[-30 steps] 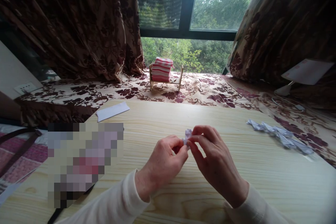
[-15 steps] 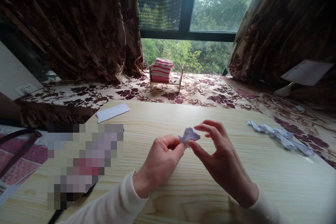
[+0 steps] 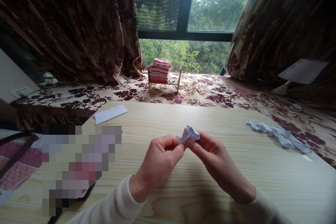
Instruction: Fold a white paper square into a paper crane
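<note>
A small folded white paper piece (image 3: 189, 134), like an origami figure with pointed corners, is held above the middle of the wooden table (image 3: 168, 182). My left hand (image 3: 161, 162) pinches its left end between thumb and forefinger. From the right, my right hand (image 3: 219, 161) grips its lower right side, thumb in front and fingers behind. The fingertips hide part of the paper's lower edge.
Several folded paper pieces (image 3: 279, 133) lie at the table's right edge. A flat white paper strip (image 3: 111, 113) rests at the far left, near a pixelated patch. Behind, a small rack (image 3: 178, 78) of pink-striped cloths (image 3: 159, 71) and a lamp (image 3: 301, 71) stand on floral fabric.
The fingers of my right hand, raised and spread before, have closed onto the paper. My left hand keeps its pinch. The view has shifted slightly.
</note>
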Motion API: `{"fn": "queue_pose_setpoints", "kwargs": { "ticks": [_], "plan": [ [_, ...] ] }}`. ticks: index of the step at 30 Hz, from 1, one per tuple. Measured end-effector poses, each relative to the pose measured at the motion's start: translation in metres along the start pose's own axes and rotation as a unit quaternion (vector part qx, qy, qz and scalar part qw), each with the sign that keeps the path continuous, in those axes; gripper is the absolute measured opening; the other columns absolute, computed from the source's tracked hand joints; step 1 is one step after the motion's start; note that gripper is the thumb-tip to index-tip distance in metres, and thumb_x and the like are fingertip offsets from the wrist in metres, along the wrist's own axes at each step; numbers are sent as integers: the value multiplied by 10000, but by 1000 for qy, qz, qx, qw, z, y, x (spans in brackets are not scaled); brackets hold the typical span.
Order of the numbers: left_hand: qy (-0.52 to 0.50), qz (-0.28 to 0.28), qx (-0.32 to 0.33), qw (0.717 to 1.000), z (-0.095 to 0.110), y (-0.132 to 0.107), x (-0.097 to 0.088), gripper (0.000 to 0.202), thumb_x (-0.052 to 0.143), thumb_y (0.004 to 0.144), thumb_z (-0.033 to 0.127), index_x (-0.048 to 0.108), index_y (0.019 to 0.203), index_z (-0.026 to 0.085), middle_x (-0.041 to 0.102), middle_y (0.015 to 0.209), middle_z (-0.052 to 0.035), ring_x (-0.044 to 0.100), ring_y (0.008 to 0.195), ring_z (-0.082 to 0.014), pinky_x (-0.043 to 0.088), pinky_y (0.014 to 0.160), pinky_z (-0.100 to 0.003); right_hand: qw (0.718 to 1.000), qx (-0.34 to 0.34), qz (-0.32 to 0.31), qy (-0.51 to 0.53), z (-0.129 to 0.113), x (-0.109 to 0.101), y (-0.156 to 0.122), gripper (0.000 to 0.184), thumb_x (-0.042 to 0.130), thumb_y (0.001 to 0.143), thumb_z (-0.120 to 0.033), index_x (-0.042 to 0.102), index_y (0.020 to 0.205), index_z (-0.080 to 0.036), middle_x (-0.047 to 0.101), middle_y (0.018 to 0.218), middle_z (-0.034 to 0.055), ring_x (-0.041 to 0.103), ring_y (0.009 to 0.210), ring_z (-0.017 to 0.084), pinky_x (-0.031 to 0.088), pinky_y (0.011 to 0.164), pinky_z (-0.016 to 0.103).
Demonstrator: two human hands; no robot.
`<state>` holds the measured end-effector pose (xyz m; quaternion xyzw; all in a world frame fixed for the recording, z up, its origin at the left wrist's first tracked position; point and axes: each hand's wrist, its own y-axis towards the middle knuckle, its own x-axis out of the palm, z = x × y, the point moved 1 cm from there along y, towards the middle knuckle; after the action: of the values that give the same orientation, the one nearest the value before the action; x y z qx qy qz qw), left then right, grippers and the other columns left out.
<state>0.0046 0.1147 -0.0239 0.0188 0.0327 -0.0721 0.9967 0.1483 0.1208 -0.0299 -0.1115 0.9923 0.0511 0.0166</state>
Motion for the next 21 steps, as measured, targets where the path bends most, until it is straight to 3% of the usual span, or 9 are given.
{"fn": "queue_pose_setpoints", "kwargs": {
  "ticks": [8, 14, 21],
  "plan": [
    [-49, -28, -34, 998, 2, 0, -1, 258, 631, 739, 332, 610, 564, 143, 471, 538, 21, 389, 576, -108, 297, 538, -244, 998, 7, -35, 53, -3, -5, 0, 187, 675, 805, -368, 650, 809, -183, 695, 816, 26, 613, 820, 165, 495, 763, 259],
    [-102, -74, -64, 990, 6, -1, -3, 225, 621, 706, 295, 627, 538, 145, 561, 607, -11, 442, 648, -130, 333, 628, -265, 993, 0, -94, 79, -8, -12, -2, 124, 635, 861, -313, 688, 855, -201, 684, 778, -9, 620, 765, 129, 495, 726, 226],
    [-113, -87, -51, 988, 7, -1, -3, 210, 617, 718, 257, 651, 546, 142, 556, 606, 0, 421, 646, -120, 316, 624, -260, 992, 3, -85, 91, -2, -10, -1, 152, 633, 862, -334, 684, 832, -194, 654, 751, -7, 584, 746, 124, 474, 717, 231]
  ]
}}
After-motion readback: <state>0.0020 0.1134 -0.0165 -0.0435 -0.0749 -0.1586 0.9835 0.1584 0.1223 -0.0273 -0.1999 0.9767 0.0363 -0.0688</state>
